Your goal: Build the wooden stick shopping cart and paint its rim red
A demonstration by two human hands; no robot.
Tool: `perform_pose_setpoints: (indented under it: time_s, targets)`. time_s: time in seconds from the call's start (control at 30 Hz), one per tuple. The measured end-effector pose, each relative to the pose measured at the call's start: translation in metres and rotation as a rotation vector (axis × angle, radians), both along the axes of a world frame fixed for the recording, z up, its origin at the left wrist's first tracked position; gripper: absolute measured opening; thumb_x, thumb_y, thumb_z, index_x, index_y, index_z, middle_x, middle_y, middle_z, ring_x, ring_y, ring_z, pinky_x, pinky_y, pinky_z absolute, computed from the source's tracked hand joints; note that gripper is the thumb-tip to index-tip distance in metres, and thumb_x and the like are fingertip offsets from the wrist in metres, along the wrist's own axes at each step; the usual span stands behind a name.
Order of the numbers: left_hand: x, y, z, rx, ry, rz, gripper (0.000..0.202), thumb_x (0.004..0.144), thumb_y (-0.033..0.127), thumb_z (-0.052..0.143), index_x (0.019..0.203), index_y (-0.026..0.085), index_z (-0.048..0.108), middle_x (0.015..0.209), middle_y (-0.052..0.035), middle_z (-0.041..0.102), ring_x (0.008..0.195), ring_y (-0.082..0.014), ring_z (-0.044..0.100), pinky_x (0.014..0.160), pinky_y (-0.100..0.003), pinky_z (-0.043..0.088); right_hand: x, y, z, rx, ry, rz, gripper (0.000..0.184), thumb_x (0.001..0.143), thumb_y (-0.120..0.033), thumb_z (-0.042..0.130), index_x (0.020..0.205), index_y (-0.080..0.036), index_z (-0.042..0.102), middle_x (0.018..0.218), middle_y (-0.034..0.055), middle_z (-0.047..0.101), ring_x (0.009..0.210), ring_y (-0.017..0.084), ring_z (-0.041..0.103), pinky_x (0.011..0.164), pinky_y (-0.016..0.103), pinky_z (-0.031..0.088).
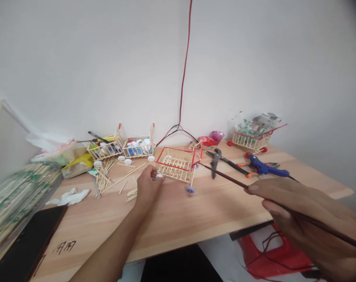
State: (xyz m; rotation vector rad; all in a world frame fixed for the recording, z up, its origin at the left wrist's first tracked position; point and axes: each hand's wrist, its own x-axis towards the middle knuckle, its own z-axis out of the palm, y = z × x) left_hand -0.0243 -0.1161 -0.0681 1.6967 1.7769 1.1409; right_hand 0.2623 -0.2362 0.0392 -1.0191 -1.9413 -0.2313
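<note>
A small shopping cart (175,172) built of thin wooden sticks stands on the table, its top rim and handle end red. Around its left front wheel my left hand (148,180) is closed, fingertips on the white wheel. My right hand (301,211) grips a thin dark paintbrush (225,177), whose tip touches or nearly touches the red rim at the cart's right corner. A grey-blue wheel (190,189) shows under that corner. Behind, a red paint container (207,141) lies near a purple piece (217,136).
Two stick carts filled with caps (139,147) stand at the back left, near loose sticks (107,176) and bundled sticks (22,196). A red-rimmed cart (251,139) is at back right. Pliers (215,162) and a blue glue gun (266,166) lie right. A phone (31,243) rests front left.
</note>
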Motion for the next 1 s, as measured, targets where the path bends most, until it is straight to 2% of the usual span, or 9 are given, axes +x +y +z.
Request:
perform_pose_setpoints:
  time_s: [0.1,0.2,0.33,0.47,0.6,0.8,1.0]
  targets:
    - [0.000,0.000,0.000,0.000,-0.012,-0.003,0.018,0.067,0.025,0.065,0.081,0.020,0.055,0.079,0.0017,0.062,0.073,-0.0156,0.059,0.069,-0.026,0.042,-0.003,0.001,-0.003,0.101,-0.157,0.016,0.013,0.088,-0.030,0.062,0.097,-0.026,0.070,0.085,0.0031,0.074,0.079,0.018,0.070,0.071,0.026,0.057]
    - [0.000,0.001,0.000,0.008,0.000,0.000,0.018,0.066,0.026,0.066,0.080,0.020,0.055,0.077,0.0023,0.061,0.072,-0.0155,0.059,0.068,-0.026,0.042,-0.003,0.005,-0.006,0.178,-0.215,0.028,0.012,0.089,-0.023,0.060,0.099,-0.022,0.067,0.083,0.0033,0.073,0.080,0.017,0.070,0.073,0.026,0.056]
    - [-0.001,0.003,-0.001,0.008,0.020,0.001,0.018,0.066,0.027,0.066,0.080,0.020,0.055,0.077,0.0019,0.062,0.073,-0.0165,0.059,0.069,-0.027,0.042,0.003,0.010,-0.007,0.213,-0.197,-0.035,0.011,0.091,-0.023,0.058,0.100,-0.022,0.064,0.086,0.0042,0.072,0.085,0.016,0.069,0.077,0.026,0.054]
    - [-0.002,0.004,-0.003,0.020,0.035,-0.005,0.019,0.066,0.028,0.066,0.079,0.021,0.054,0.077,0.0017,0.061,0.073,-0.0167,0.059,0.069,-0.027,0.042,0.007,0.007,0.001,0.264,-0.267,-0.025,0.011,0.093,-0.024,0.053,0.099,-0.021,0.062,0.082,0.0038,0.072,0.080,0.013,0.069,0.075,0.020,0.053]
    - [-0.002,0.003,-0.003,0.014,0.013,-0.005,0.020,0.066,0.029,0.066,0.080,0.021,0.054,0.077,0.0017,0.062,0.074,-0.0167,0.060,0.069,-0.027,0.043,0.007,0.001,0.005,0.249,-0.232,-0.029,0.012,0.094,-0.024,0.050,0.096,-0.023,0.061,0.078,0.0030,0.071,0.076,0.013,0.068,0.072,0.020,0.053]
    - [-0.001,0.003,-0.002,0.008,0.027,0.005,0.020,0.066,0.031,0.066,0.081,0.021,0.056,0.077,0.0019,0.063,0.072,-0.0169,0.060,0.068,-0.027,0.043,0.008,0.008,-0.005,0.216,-0.189,0.013,0.017,0.090,-0.022,0.058,0.106,-0.025,0.061,0.085,0.0013,0.072,0.079,0.015,0.068,0.071,0.025,0.054]
    - [0.000,0.002,0.002,0.002,0.008,0.006,0.019,0.065,0.030,0.066,0.079,0.021,0.055,0.076,0.0022,0.063,0.072,-0.0168,0.060,0.068,-0.027,0.043,0.009,0.008,-0.004,0.187,-0.073,-0.039,0.013,0.088,-0.022,0.061,0.099,-0.026,0.066,0.083,-0.0005,0.071,0.077,0.014,0.067,0.069,0.026,0.052]
